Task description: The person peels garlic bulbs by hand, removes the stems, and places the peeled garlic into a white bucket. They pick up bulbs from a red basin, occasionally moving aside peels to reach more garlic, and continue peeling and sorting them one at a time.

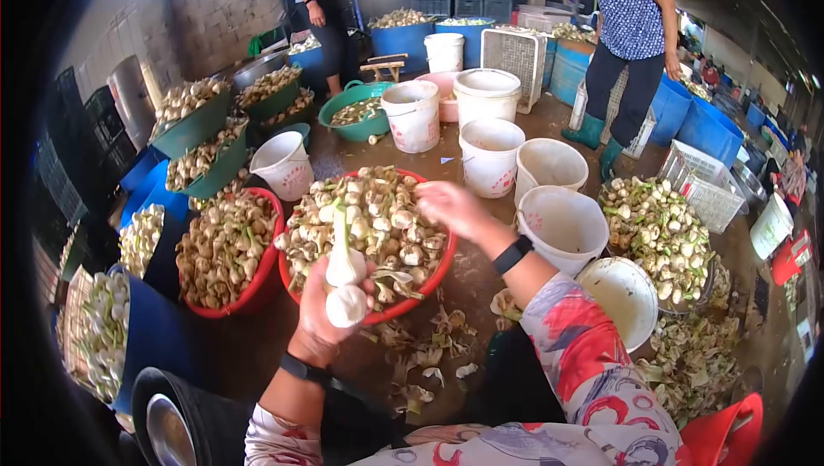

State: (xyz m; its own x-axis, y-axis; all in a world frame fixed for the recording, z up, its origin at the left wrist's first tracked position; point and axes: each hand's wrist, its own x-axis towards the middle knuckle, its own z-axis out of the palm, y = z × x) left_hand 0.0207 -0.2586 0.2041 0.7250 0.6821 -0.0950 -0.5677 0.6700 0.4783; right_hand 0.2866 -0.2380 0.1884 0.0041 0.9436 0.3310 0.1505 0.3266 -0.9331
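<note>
My left hand [322, 316] is wrapped round two peeled-looking white garlic bulbs. The upper garlic bulb [345, 267] has a long pale green stem standing up. The lower garlic bulb [347, 306] is round, with no stem showing. Beyond the hand, a red basin [440, 270] holds a heap of brownish, unpeeled garlic [390, 221]. My right hand [455, 208] is over the right side of this heap, fingers reaching left and loosely apart, slightly blurred. Nothing shows in it. Dark bands circle both wrists.
Another red basin of garlic [225, 247] stands left. White buckets [562, 226] cluster right, near a large pile of cleaned garlic [659, 239]. Garlic skins [429, 350] litter the floor before me. A person in green boots [588, 133] stands back right, another person [324, 20] back left.
</note>
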